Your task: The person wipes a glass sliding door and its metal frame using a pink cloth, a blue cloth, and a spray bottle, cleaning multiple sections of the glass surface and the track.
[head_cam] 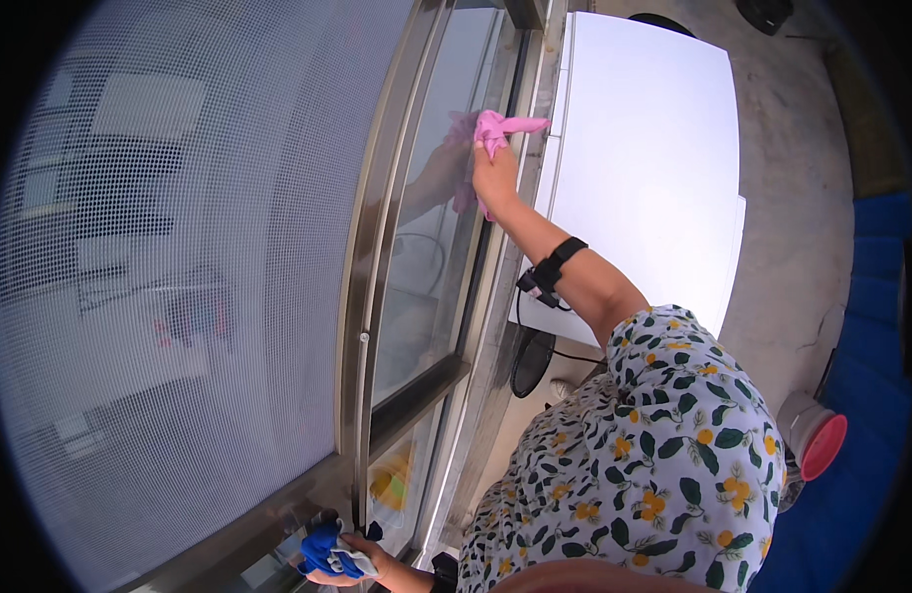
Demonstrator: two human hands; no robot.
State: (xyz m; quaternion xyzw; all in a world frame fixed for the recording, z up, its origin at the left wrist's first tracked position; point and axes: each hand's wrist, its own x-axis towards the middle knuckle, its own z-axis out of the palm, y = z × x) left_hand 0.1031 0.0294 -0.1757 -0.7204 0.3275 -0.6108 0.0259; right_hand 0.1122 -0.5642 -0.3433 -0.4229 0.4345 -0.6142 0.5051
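Note:
High on the glass pane (426, 296) of a metal-framed window, my right hand (494, 174) grips a pink cloth (491, 130). The cloth lies against or very near the pane, beside the frame, with one end sticking out to the side; its reflection shows in the glass. Lower down, my left hand (367, 560) is closed around a bunched blue and pale grey cloth (326, 548) near the lower window frame. A fine mesh screen (204, 222) fills the window section to the left. Some fingers of both hands are hidden by the cloths.
A large white box-like unit (648, 148) stands beside the window, near my right arm. A dark cable (567, 357) hangs by it. Behind me are a bucket with a red rim (824, 448) and a blue sheet or mat (871, 333) along the concrete floor (789, 185).

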